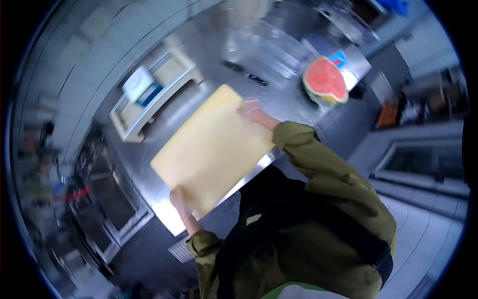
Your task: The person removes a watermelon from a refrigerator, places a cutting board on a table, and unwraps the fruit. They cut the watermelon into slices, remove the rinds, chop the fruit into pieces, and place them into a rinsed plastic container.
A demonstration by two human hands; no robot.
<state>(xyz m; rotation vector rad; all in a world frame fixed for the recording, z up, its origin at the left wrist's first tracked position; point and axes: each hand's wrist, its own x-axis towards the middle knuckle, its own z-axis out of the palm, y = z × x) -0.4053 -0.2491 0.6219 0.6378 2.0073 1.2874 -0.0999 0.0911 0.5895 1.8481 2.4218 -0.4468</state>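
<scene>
A large pale yellow cutting board lies at a slant over the steel table, and both of my hands are at its opposite ends. My left hand grips the near left end, with the fingers partly hidden by the board. At the other end my right hand holds the edge, its fingers lying on top. Thin clear gloves seem to cover both hands. To the right of my right hand sits a cut watermelon with its red flesh facing up.
Beyond the board, a narrow dark object lies before clear plastic containers. A blue packet sits behind the watermelon. On the left, a cream-coloured rack carries a white-and-blue tub. The steel table's near edge borders a dark floor.
</scene>
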